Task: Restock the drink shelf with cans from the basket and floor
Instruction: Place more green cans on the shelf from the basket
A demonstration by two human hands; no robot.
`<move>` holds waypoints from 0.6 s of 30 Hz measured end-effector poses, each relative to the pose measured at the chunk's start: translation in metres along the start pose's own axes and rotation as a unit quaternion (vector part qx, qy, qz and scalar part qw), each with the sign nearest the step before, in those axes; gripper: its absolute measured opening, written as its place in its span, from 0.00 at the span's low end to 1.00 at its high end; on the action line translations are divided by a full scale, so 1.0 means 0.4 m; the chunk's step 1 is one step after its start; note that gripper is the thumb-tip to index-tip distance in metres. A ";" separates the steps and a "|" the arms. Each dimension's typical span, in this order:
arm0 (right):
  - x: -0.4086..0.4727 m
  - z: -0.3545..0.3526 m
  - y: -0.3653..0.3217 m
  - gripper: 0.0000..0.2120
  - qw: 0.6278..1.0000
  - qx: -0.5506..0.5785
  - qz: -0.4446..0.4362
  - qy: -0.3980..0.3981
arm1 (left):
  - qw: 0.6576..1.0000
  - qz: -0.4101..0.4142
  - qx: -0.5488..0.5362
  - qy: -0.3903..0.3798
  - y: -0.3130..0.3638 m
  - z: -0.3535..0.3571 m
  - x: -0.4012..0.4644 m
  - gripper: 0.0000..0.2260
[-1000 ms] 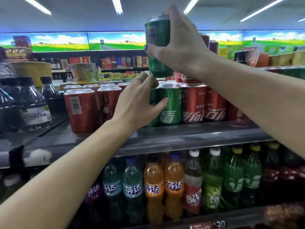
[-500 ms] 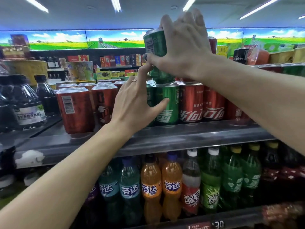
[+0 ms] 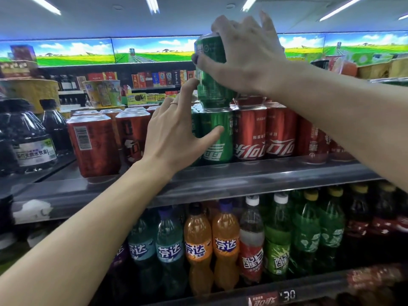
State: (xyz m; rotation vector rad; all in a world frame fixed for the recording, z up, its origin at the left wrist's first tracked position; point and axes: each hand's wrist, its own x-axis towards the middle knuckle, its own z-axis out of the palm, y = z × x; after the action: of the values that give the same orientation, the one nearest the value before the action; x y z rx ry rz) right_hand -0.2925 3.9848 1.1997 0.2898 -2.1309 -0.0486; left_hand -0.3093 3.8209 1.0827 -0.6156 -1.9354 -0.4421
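Note:
My right hand point(image 3: 245, 56) grips a green can point(image 3: 209, 76) from above and behind; the can sits slightly tilted on top of a lower green can point(image 3: 217, 138) standing on the metal drink shelf point(image 3: 220, 180). My left hand point(image 3: 176, 133) is spread, its thumb pressing the lower green can's front and a fingertip touching the upper can's left side. Red cola cans point(image 3: 265, 133) stand in a row right of the green ones, with more red cans stacked above them behind my right wrist.
Dark red cans point(image 3: 92, 144) fill the shelf's left part, beside dark bottles point(image 3: 31, 142). Below hang rows of blue, orange, red and green soda bottles point(image 3: 225, 246). Boxes and cup noodles stand on far shelves behind.
My right hand has lowered the green can until it rests on the lower green can. My left hand's finger rose to touch the upper can's side.

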 end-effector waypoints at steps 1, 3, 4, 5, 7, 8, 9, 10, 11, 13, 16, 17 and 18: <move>0.001 -0.004 0.003 0.33 1.000 0.020 0.002 -0.004 | 1.000 -0.004 0.005 0.004 0.006 0.000 0.007 0.40; 0.007 -0.012 0.009 0.29 0.998 0.056 0.007 -0.015 | 1.000 -0.016 0.006 0.012 0.018 0.001 0.022 0.41; 0.013 -0.014 0.012 0.26 0.998 0.063 0.008 -0.021 | 1.000 -0.018 0.006 0.014 0.023 0.002 0.029 0.42; 0.018 -0.016 0.015 0.24 0.998 0.062 0.008 -0.028 | 1.000 -0.014 0.010 0.014 0.027 0.003 0.034 0.42; 0.025 -0.020 0.015 0.23 0.997 0.061 0.010 -0.044 | 1.000 -0.003 0.019 0.013 0.029 0.007 0.038 0.41; 0.028 -0.023 0.015 0.22 0.996 0.067 0.013 -0.049 | 1.000 0.000 0.024 0.012 0.028 0.012 0.037 0.39; 0.032 -0.026 0.017 0.22 0.996 0.076 0.019 -0.053 | 0.999 -0.001 0.030 0.013 0.028 0.017 0.035 0.38; 0.034 -0.029 0.018 0.21 0.994 0.087 0.025 -0.056 | 0.999 0.000 0.040 0.016 0.027 0.023 0.032 0.36; 0.036 -0.031 0.019 0.20 0.993 0.100 0.027 -0.061 | 0.999 0.001 0.050 0.021 0.025 0.029 0.029 0.35; 0.034 -0.033 0.019 0.19 0.990 0.119 0.023 -0.067 | 0.998 0.004 0.065 0.027 0.021 0.034 0.026 0.33; 0.025 -0.032 0.022 0.20 0.989 0.141 0.015 -0.051 | 0.997 0.002 0.074 0.027 0.020 0.034 0.025 0.32; 0.021 -0.034 0.026 0.20 0.987 0.152 0.020 -0.037 | 0.997 0.002 0.075 0.026 0.021 0.034 0.025 0.32; 0.016 -0.038 0.032 0.20 0.986 0.164 0.027 -0.021 | 0.997 0.003 0.076 0.025 0.021 0.034 0.024 0.32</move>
State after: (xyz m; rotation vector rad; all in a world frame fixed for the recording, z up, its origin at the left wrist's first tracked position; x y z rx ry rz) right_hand -0.2857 3.9970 1.2152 0.4257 -2.1834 0.3342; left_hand -0.3174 3.8374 1.0862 -0.5065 -1.9000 -0.3008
